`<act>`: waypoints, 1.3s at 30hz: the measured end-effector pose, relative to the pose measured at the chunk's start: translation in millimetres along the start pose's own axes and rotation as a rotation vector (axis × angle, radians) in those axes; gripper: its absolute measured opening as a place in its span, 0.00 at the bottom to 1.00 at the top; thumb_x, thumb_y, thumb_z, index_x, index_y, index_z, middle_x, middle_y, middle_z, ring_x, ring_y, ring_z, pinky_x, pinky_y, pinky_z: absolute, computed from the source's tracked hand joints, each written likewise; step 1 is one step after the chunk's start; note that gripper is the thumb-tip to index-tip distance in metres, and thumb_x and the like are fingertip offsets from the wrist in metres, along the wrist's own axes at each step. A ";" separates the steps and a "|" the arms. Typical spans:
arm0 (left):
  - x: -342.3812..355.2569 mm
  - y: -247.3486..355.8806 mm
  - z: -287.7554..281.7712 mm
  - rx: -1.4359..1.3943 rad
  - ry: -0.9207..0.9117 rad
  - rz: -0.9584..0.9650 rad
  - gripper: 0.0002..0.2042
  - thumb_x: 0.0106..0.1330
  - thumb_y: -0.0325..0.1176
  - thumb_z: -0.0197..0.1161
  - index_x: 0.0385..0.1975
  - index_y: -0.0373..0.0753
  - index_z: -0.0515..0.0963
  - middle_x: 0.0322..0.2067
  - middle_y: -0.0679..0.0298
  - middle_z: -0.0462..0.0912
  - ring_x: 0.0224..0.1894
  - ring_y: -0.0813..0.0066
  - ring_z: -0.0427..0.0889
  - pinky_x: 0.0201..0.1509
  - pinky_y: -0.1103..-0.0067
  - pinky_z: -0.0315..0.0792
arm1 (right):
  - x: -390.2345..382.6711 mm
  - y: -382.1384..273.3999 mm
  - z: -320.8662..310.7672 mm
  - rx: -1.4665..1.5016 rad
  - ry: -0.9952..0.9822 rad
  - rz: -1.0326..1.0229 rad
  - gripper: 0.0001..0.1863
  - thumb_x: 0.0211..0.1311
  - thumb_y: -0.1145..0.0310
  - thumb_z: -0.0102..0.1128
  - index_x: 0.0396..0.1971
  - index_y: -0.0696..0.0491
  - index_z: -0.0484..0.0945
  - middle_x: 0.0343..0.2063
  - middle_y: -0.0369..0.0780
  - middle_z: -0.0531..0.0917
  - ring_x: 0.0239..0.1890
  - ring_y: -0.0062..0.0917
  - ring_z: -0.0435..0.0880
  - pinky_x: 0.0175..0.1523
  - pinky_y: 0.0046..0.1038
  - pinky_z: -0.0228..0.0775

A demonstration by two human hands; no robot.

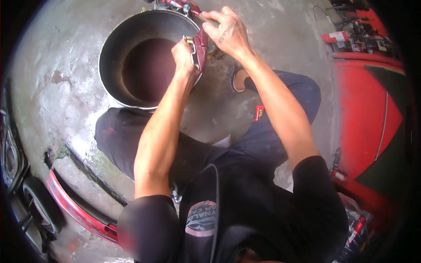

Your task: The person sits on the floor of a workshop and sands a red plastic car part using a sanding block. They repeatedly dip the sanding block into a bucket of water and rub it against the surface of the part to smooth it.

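My left hand [184, 56] is closed around a dark red metal part [201, 49], which looks like a brake caliper, at the right rim of a large round metal pot [115, 52]. Dark reddish-brown liquid or residue covers the pot's bottom. Just right of the part and a little farther off, my right hand [229, 34] pinches a thin, light-brown tool [204, 18]. Its far end points toward the rim, and I cannot make out its tip. Another red and silver metal part [179, 5] lies beyond the pot's far rim.
The pot stands on a worn concrete floor [74, 52] between my bent legs. To the right are a red panel [366, 109] and a red canister [335, 37] beside several dark parts. A tyre [40, 204] and a curved red bumper-like piece [79, 212] lie at the lower left.
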State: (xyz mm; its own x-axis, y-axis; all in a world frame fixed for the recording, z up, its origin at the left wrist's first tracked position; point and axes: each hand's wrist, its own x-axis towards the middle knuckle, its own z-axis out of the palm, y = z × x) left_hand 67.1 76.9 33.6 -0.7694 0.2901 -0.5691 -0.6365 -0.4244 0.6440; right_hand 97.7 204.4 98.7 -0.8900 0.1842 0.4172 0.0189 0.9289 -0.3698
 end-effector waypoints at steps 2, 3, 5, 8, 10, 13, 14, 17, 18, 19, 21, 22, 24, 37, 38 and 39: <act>7.1 -4.2 -6.6 -0.086 0.013 0.013 0.11 0.74 0.30 0.56 0.32 0.34 0.83 0.26 0.63 0.82 0.25 0.74 0.81 0.27 0.72 0.74 | -18.6 -10.2 -3.0 0.040 -0.032 0.018 0.16 0.61 0.59 0.67 0.47 0.48 0.91 0.37 0.48 0.80 0.39 0.46 0.86 0.46 0.45 0.80; 4.2 -1.4 -5.8 -0.031 0.026 -0.005 0.10 0.73 0.30 0.57 0.32 0.34 0.83 0.26 0.64 0.82 0.24 0.74 0.81 0.27 0.71 0.74 | -35.9 -14.9 -7.3 0.099 -0.016 -0.021 0.17 0.61 0.59 0.67 0.47 0.48 0.91 0.36 0.48 0.80 0.39 0.47 0.86 0.46 0.45 0.80; -1.0 3.9 -0.3 -0.019 0.000 -0.021 0.10 0.73 0.30 0.56 0.31 0.35 0.83 0.26 0.64 0.81 0.24 0.74 0.80 0.27 0.71 0.74 | -47.5 -6.6 -13.9 0.119 -0.035 -0.036 0.18 0.60 0.59 0.68 0.49 0.48 0.90 0.36 0.47 0.80 0.37 0.45 0.86 0.46 0.44 0.80; 2.1 4.8 -3.9 -0.032 -0.040 0.021 0.10 0.72 0.30 0.57 0.30 0.34 0.82 0.24 0.64 0.80 0.22 0.75 0.77 0.26 0.71 0.73 | 0.4 11.2 -5.3 -0.009 -0.069 -0.030 0.20 0.58 0.59 0.70 0.50 0.47 0.90 0.35 0.46 0.79 0.37 0.43 0.86 0.46 0.44 0.81; 0.9 -0.2 -6.5 0.000 -0.053 0.032 0.10 0.69 0.30 0.58 0.27 0.33 0.82 0.23 0.64 0.80 0.22 0.76 0.75 0.26 0.71 0.70 | -6.8 10.4 -5.1 0.008 -0.064 -0.028 0.19 0.59 0.60 0.70 0.50 0.48 0.90 0.35 0.47 0.79 0.37 0.43 0.85 0.46 0.43 0.81; 13.0 -11.0 -16.8 0.186 -0.101 0.210 0.13 0.65 0.31 0.57 0.21 0.30 0.80 0.21 0.63 0.79 0.22 0.77 0.73 0.27 0.72 0.66 | -41.9 -1.2 -23.2 0.141 -0.057 -0.108 0.18 0.60 0.61 0.69 0.50 0.47 0.90 0.36 0.47 0.79 0.37 0.45 0.84 0.46 0.42 0.80; 13.0 -7.7 -15.6 0.260 -0.114 0.275 0.12 0.65 0.30 0.56 0.20 0.32 0.79 0.20 0.66 0.78 0.22 0.78 0.71 0.26 0.72 0.64 | -33.1 3.9 -22.8 0.104 -0.094 -0.102 0.18 0.59 0.60 0.69 0.50 0.46 0.90 0.36 0.47 0.78 0.37 0.44 0.84 0.46 0.42 0.80; 15.8 -0.6 -23.1 0.302 -0.174 0.328 0.12 0.66 0.30 0.56 0.20 0.35 0.78 0.20 0.73 0.75 0.21 0.84 0.68 0.25 0.76 0.60 | 9.5 16.1 -14.6 0.034 -0.147 -0.045 0.18 0.57 0.59 0.71 0.49 0.43 0.91 0.35 0.46 0.77 0.38 0.43 0.84 0.46 0.43 0.79; 17.3 1.2 -26.9 0.366 -0.174 0.353 0.12 0.66 0.30 0.56 0.20 0.35 0.79 0.19 0.73 0.75 0.21 0.84 0.67 0.25 0.76 0.59 | 2.9 10.4 -18.3 0.039 -0.170 -0.066 0.18 0.58 0.60 0.70 0.49 0.43 0.91 0.35 0.46 0.77 0.38 0.43 0.84 0.46 0.43 0.79; 18.0 2.3 -30.8 0.429 -0.174 0.378 0.12 0.66 0.31 0.56 0.21 0.35 0.79 0.19 0.73 0.75 0.21 0.84 0.67 0.25 0.77 0.59 | -10.2 1.1 -24.5 0.044 -0.192 -0.087 0.17 0.58 0.60 0.69 0.49 0.43 0.91 0.35 0.47 0.78 0.39 0.43 0.84 0.46 0.43 0.79; 13.5 4.6 -35.4 0.564 -0.150 0.436 0.12 0.66 0.32 0.56 0.22 0.34 0.80 0.19 0.74 0.74 0.20 0.85 0.67 0.24 0.77 0.58 | -14.3 -1.5 -26.3 0.035 -0.240 -0.133 0.17 0.59 0.60 0.68 0.48 0.43 0.91 0.36 0.47 0.78 0.40 0.43 0.85 0.47 0.44 0.79; 11.9 6.6 -36.2 0.561 -0.150 0.431 0.13 0.66 0.32 0.56 0.22 0.34 0.80 0.18 0.74 0.74 0.20 0.85 0.66 0.24 0.77 0.58 | -9.4 2.7 -26.4 0.018 -0.256 -0.153 0.17 0.59 0.60 0.68 0.48 0.42 0.91 0.37 0.47 0.78 0.40 0.43 0.85 0.47 0.44 0.79; 4.6 7.3 -33.8 0.554 -0.174 0.414 0.13 0.66 0.32 0.56 0.21 0.33 0.79 0.18 0.74 0.73 0.20 0.85 0.66 0.24 0.76 0.59 | -2.6 10.9 -32.5 -0.033 -0.281 -0.175 0.17 0.58 0.60 0.68 0.48 0.42 0.91 0.38 0.46 0.78 0.42 0.43 0.85 0.47 0.44 0.80; 2.3 5.5 -29.5 0.693 -0.096 0.519 0.16 0.62 0.37 0.57 0.23 0.26 0.79 0.17 0.51 0.79 0.22 0.69 0.76 0.32 0.65 0.72 | -28.4 -12.4 -40.4 0.121 -0.307 -0.120 0.16 0.60 0.64 0.67 0.48 0.44 0.90 0.37 0.44 0.77 0.39 0.41 0.84 0.45 0.42 0.79; 2.2 3.8 -29.6 0.690 -0.106 0.519 0.16 0.62 0.37 0.57 0.23 0.26 0.79 0.17 0.51 0.79 0.22 0.70 0.76 0.32 0.65 0.72 | -27.6 -10.5 -40.8 0.113 -0.307 -0.115 0.16 0.60 0.64 0.67 0.49 0.44 0.90 0.37 0.44 0.77 0.39 0.41 0.84 0.44 0.42 0.79; 2.7 3.3 -28.9 0.688 -0.115 0.518 0.16 0.62 0.37 0.57 0.22 0.26 0.78 0.17 0.52 0.79 0.22 0.70 0.76 0.32 0.65 0.72 | -25.5 -7.4 -40.4 0.105 -0.307 -0.110 0.16 0.60 0.64 0.67 0.49 0.44 0.90 0.37 0.44 0.77 0.39 0.40 0.84 0.44 0.42 0.79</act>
State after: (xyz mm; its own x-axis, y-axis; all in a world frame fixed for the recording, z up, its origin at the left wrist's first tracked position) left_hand 64.5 51.4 19.3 -0.9486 0.3044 -0.0870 -0.0672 0.0750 0.9949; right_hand 138.7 205.8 124.3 -0.9800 -0.0354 0.1958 -0.1177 0.8966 -0.4270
